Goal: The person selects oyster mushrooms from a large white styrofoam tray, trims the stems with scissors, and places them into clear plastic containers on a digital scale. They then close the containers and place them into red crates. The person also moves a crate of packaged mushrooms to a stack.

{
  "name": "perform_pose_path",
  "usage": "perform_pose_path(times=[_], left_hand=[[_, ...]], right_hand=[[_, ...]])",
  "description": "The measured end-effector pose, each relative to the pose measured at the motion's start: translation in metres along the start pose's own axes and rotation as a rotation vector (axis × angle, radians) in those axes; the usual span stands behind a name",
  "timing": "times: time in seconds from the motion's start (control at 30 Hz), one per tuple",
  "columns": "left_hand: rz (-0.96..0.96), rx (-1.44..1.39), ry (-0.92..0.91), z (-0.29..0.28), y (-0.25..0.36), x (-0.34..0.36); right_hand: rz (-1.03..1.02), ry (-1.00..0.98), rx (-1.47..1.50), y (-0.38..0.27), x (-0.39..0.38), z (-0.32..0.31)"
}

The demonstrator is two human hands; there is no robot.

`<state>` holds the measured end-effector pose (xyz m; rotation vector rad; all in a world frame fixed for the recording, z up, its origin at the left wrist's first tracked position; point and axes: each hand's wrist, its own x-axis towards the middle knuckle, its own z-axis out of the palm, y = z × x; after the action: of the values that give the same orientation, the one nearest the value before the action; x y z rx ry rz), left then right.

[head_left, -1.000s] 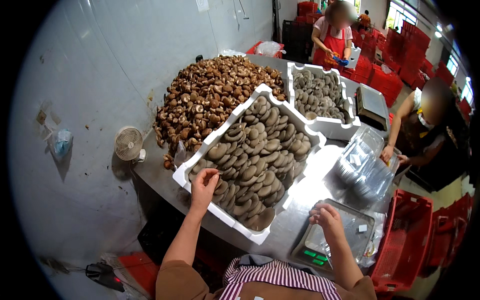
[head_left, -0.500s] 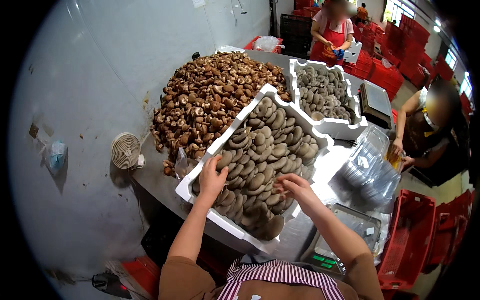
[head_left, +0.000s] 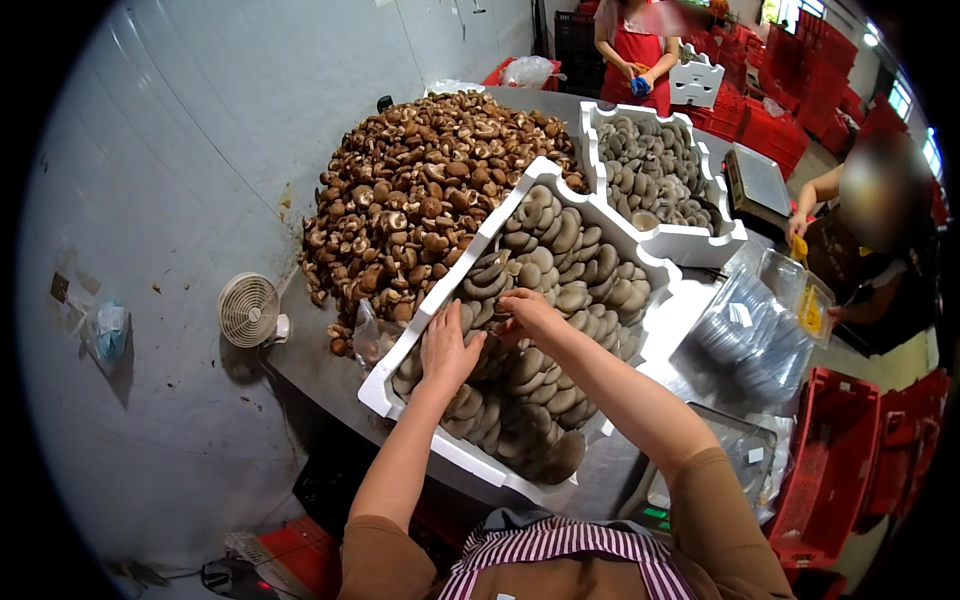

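Note:
Grey-brown oyster mushrooms (head_left: 540, 375) fill a white foam box (head_left: 465, 455) that stands tilted to the view in front of me. My left hand (head_left: 449, 350) lies on the mushrooms along the box's left wall, fingers stretched out and thumb apart. Just right of it, my right hand (head_left: 528, 318) reaches across the box with its fingers curled down into the mushrooms. Those fingertips close on an oyster mushroom, partly hidden by the hand itself.
Brown shiitake mushrooms (head_left: 400, 190) are heaped behind the box. A second foam box (head_left: 690, 245) of oyster mushrooms adjoins it. Clear plastic trays (head_left: 745, 325), scales (head_left: 760, 180) and red crates (head_left: 825, 465) are to the right. A fan (head_left: 249, 310) is left. Two people work beyond.
My right hand has moved left and away from me, from the box's right side to beside my left hand. The left hand has shifted slightly right. The co-worker at right now holds a clear tray.

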<state>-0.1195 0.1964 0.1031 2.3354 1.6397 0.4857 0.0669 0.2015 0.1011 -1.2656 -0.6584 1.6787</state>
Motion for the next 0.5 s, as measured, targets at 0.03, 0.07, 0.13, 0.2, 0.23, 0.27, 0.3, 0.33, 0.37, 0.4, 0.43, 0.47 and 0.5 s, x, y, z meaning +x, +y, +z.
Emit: perform_pose_path(times=[0.03, 0.07, 0.13, 0.2, 0.23, 0.27, 0.3, 0.33, 0.37, 0.4, 0.43, 0.47, 0.5], left_hand=[[-0.01, 0.016, 0.001, 0.002, 0.004, 0.003], [-0.019, 0.032, 0.003, 0.004, 0.007, 0.006], [-0.042, 0.083, -0.006, 0.004, 0.011, 0.005], [-0.047, 0.108, -0.002, 0.005, 0.012, 0.003], [-0.043, 0.108, 0.006, 0.006, 0.011, 0.002], [-0.037, 0.108, 0.014, 0.006, 0.01, 0.001], [-0.046, 0.104, 0.012, 0.005, 0.011, 0.0], [-0.055, 0.101, 0.009, 0.004, 0.012, 0.0], [-0.064, 0.098, 0.007, 0.003, 0.013, -0.001], [-0.062, 0.082, 0.025, 0.005, 0.013, -0.001], [-0.059, 0.067, 0.042, 0.007, 0.011, -0.002], [-0.057, 0.052, 0.06, 0.009, 0.01, -0.003], [-0.035, 0.036, 0.076, 0.009, 0.01, -0.005]], right_hand=[[0.019, 0.008, -0.019, 0.003, 0.006, -0.001], [0.038, 0.018, -0.037, 0.004, 0.013, -0.002], [0.065, 0.03, -0.064, 0.005, 0.018, 0.005], [0.074, 0.051, -0.072, 0.004, 0.019, 0.013], [0.097, 0.066, -0.07, 0.002, 0.018, 0.017], [0.119, 0.08, -0.067, -0.001, 0.016, 0.021], [0.142, 0.097, -0.065, -0.004, 0.014, 0.023], [0.155, 0.106, -0.045, -0.005, 0.014, 0.024], [0.168, 0.114, -0.025, -0.006, 0.014, 0.024], [0.18, 0.122, -0.006, -0.006, 0.015, 0.025], [0.169, 0.093, -0.02, -0.006, 0.014, 0.024], [0.158, 0.063, -0.033, -0.003, 0.013, 0.022], [0.148, 0.033, -0.046, 0.0, 0.013, 0.019]])
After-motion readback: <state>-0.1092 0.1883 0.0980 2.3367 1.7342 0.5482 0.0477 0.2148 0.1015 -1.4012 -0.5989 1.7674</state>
